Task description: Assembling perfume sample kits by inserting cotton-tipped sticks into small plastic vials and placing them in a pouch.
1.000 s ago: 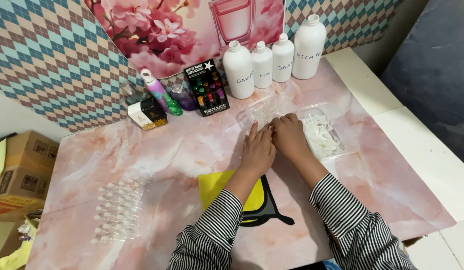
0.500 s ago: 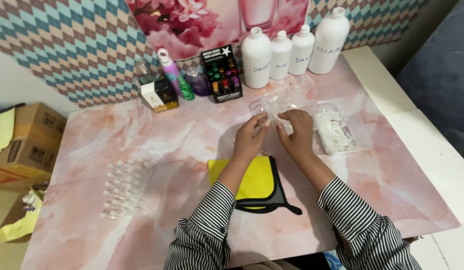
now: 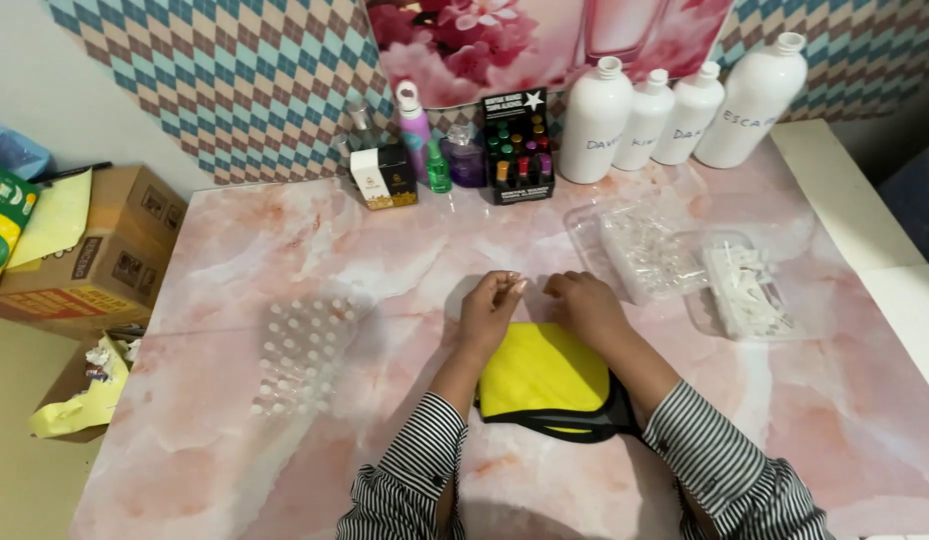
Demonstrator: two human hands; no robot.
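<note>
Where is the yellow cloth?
In the head view, the yellow cloth lies on the pink table, just below the left hand and right hand.

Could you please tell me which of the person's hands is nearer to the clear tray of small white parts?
The right hand; the tray lies to its right. The left hand is farther left.

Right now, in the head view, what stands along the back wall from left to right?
Small white and black box → pink spray bottle → small green bottle → black rack of coloured vials → four white plastic bottles.
</note>
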